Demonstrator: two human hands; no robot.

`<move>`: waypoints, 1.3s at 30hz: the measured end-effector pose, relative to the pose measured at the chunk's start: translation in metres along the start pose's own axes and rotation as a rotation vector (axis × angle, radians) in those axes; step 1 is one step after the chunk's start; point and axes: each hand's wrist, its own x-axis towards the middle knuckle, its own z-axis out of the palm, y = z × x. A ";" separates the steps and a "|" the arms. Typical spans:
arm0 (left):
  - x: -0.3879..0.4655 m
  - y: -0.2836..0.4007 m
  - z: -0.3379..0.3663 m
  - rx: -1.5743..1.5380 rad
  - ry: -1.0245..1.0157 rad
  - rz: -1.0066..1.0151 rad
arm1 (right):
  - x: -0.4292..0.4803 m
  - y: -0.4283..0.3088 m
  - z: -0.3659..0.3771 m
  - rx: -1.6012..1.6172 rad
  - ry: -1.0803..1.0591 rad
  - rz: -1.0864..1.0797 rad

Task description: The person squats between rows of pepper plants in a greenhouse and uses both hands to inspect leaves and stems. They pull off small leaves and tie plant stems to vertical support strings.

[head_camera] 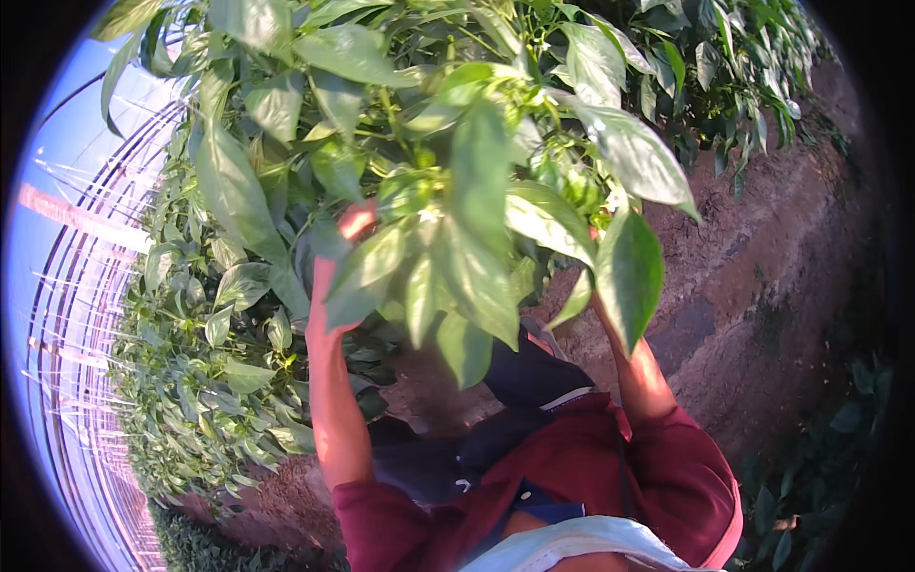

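Note:
A leafy pepper plant (472,279) with small white flowers fills the upper middle of the head view, close to the camera. My left hand (357,219) reaches up into its foliage from the left; only a sunlit part of it shows between leaves. My right hand (595,234) is at the right side of the same plant, almost wholly behind broad leaves, with the forearm coming up from below. What either hand touches or holds is hidden, and the fingers cannot be made out.
More pepper plants (243,379) stand in a row along the left, and others (722,79) at the upper right. Bare soil (750,286) runs between the rows. Curved greenhouse ribs and plastic sheeting (78,286) rise at the far left.

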 end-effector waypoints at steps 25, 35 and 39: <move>-0.170 -0.218 0.029 -0.560 0.368 -0.411 | 0.097 -0.046 0.398 -0.767 -0.195 -0.759; -0.168 -0.226 0.047 -0.657 0.427 -0.407 | 0.123 -0.071 0.299 -1.087 -0.176 -0.861; -0.172 -0.226 0.041 -0.591 0.389 -0.415 | 0.144 -0.091 0.263 -1.198 -0.132 -0.833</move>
